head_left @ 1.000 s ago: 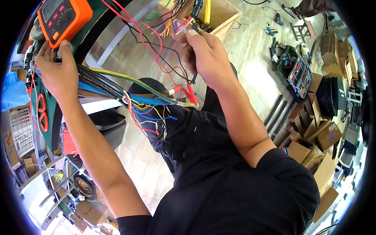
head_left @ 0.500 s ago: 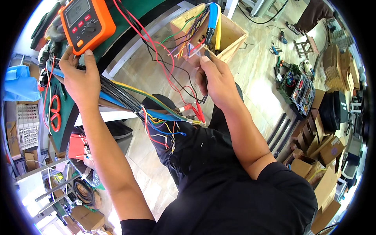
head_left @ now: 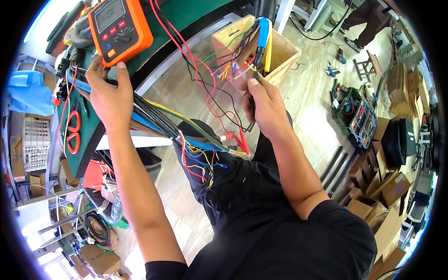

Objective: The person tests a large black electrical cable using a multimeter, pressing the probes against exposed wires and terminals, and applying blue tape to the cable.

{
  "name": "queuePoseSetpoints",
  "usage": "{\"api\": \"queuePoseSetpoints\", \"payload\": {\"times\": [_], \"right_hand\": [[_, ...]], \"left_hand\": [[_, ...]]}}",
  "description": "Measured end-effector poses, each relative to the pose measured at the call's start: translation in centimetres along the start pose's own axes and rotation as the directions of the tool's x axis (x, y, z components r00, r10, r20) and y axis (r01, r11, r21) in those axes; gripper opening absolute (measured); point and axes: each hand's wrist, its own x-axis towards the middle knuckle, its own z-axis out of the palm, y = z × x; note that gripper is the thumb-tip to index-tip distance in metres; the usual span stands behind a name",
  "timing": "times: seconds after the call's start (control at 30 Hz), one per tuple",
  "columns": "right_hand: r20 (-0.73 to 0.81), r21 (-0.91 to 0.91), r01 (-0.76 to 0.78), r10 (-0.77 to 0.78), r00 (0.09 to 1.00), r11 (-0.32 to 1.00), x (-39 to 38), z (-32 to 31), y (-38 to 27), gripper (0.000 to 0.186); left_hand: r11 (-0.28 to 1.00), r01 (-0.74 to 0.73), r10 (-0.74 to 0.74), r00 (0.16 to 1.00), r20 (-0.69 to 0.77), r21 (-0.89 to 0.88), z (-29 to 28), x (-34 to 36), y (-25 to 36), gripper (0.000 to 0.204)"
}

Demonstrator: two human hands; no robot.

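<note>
My left hand grips the lower end of an orange meter at the green table's edge; its fingers curl at the casing. My right hand is closed on a black test probe, near loose coloured wire ends from a blue-banded cable above a wooden box. A thicker bundle of cables runs below my left hand over my lap, ending in splayed thin wires. A red clip sits at the end of its yellow-green wire. Red and black leads hang between.
Red-handled scissors lie on the green table. On the floor at right are an open toolbox, cardboard boxes, dark rods and a small wooden stool. Another person's legs show at top right.
The whole scene has shifted right and somewhat down in the picture, showing more of the box and floor. Both hands keep their holds, with the meter and probe.
</note>
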Motion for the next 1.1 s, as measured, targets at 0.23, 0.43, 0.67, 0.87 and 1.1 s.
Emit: {"api": "queuePoseSetpoints", "payload": {"times": [0.23, 0.43, 0.67, 0.87, 1.1], "right_hand": [[-0.027, -0.008, -0.002, 0.002, 1.000, 1.000, 0.3, 0.4, 0.7, 0.037], [-0.042, 0.020, 0.013, -0.013, 0.999, 1.000, 0.1, 0.5, 0.3, 0.036], [-0.036, 0.021, 0.001, 0.000, 0.999, 1.000, 0.2, 0.5, 0.6, 0.034], [-0.067, 0.009, 0.006, -0.005, 0.998, 1.000, 0.1, 0.2, 0.6, 0.036], [-0.051, 0.000, 0.031, -0.031, 0.998, 1.000, 0.1, 0.4, 0.8, 0.035]], "left_hand": [[0.999, -0.040, 0.039, 0.998, -0.047, -0.022, -0.1, -0.2, -0.8, 0.045], [1.000, 0.003, -0.003, 1.000, -0.007, 0.007, -0.8, 0.3, 0.4, 0.043], [1.000, 0.026, -0.026, 1.000, 0.001, -0.003, -0.9, 0.2, 0.0, 0.043], [0.999, 0.037, -0.037, 0.999, 0.007, -0.006, -0.6, 0.0, 0.3, 0.044], [0.998, 0.054, -0.054, 0.999, 0.002, 0.026, -0.9, 0.0, 0.2, 0.045]]}}
